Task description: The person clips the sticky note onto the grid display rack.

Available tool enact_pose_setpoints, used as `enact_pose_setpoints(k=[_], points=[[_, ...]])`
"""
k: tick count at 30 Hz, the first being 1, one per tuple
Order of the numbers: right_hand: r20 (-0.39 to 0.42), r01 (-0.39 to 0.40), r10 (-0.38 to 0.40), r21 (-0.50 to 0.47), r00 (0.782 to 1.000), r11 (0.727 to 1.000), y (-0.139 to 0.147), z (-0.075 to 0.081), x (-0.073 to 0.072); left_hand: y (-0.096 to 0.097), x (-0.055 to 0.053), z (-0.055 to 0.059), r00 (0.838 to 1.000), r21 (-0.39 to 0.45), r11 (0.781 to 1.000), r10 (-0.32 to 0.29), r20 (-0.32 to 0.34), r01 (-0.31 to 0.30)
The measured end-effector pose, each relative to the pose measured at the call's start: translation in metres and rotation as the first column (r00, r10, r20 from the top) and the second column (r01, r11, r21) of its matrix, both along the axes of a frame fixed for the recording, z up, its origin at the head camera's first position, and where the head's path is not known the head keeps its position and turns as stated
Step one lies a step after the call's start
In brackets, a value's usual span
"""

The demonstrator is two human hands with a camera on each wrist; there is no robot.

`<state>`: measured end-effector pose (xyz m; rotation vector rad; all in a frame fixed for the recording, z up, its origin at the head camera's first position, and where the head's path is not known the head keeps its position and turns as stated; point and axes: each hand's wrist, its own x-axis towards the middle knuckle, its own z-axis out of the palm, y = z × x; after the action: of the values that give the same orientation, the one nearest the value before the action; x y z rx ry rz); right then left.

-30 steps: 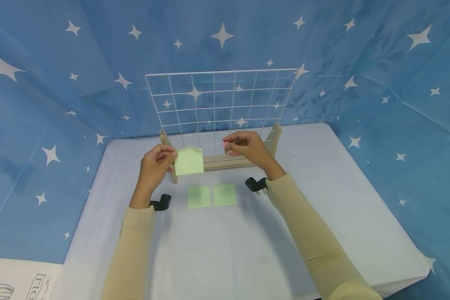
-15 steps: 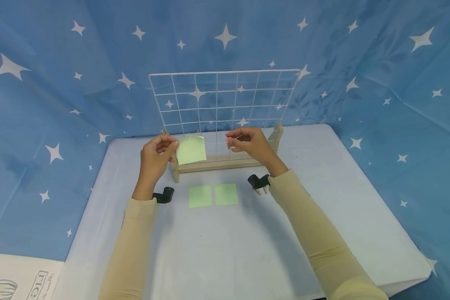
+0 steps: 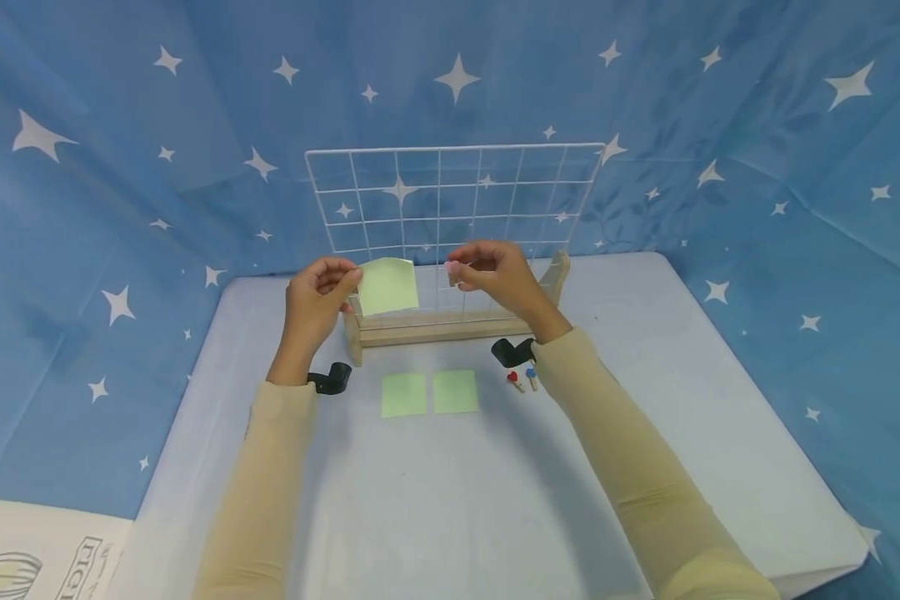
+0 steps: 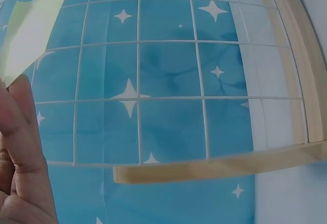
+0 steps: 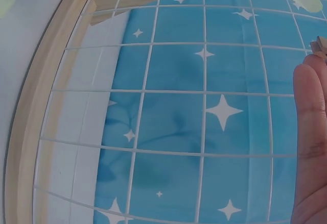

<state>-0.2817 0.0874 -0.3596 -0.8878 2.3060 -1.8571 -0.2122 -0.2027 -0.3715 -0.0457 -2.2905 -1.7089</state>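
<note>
My left hand [image 3: 312, 312] pinches a pale green square note [image 3: 387, 287] by its left edge, in front of the lower left of a white wire grid [image 3: 438, 196]. The note's curled edge shows in the left wrist view. To the right, my right hand [image 3: 498, 277] pinches a small wooden clothespin [image 5: 320, 46] with a pink piece [image 3: 451, 268] on it; fingers hide most of it. Two more green notes, a left one [image 3: 403, 395] and a right one [image 3: 455, 392], lie flat on the table. Near the right wrist lie a red heart clothespin [image 3: 515, 380] and a blue-topped clothespin [image 3: 532, 377].
The grid stands upright in a wooden base [image 3: 435, 333] on the white-covered table [image 3: 450, 508]. Blue star-patterned cloth [image 3: 217, 108] hangs behind and at the sides. A printed white sheet [image 3: 45, 550] shows at the lower left.
Both hands have moved upward, with the note rising in front of the grid's lower part. The red heart and blue-topped clothespins on the table now show fully beside the right wrist.
</note>
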Motion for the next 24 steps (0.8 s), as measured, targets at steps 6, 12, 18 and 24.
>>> enact_pose_setpoints(k=[6, 12, 18, 24], points=[[-0.024, -0.005, 0.005, 0.009, 1.0, 1.0, -0.004, 0.01, -0.002, 0.001, -0.007, 0.005, 1.0, 0.042, 0.999, -0.008, -0.005, 0.009], [-0.023, -0.007, 0.008, 0.013, 1.0, 1.0, -0.007, 0.02, -0.005, 0.001, -0.013, 0.009, 0.999, 0.075, 0.997, -0.004, -0.041, 0.007], [-0.042, 0.001, 0.0, 0.005, 0.999, 1.0, -0.009, 0.027, -0.007, 0.002, -0.018, 0.014, 0.997, 0.073, 0.997, -0.013, -0.078, 0.019], [-0.062, 0.006, -0.007, -0.012, 0.998, 1.0, -0.013, 0.033, -0.008, 0.003, -0.023, 0.022, 0.996, 0.075, 0.997, -0.004, -0.084, 0.01]])
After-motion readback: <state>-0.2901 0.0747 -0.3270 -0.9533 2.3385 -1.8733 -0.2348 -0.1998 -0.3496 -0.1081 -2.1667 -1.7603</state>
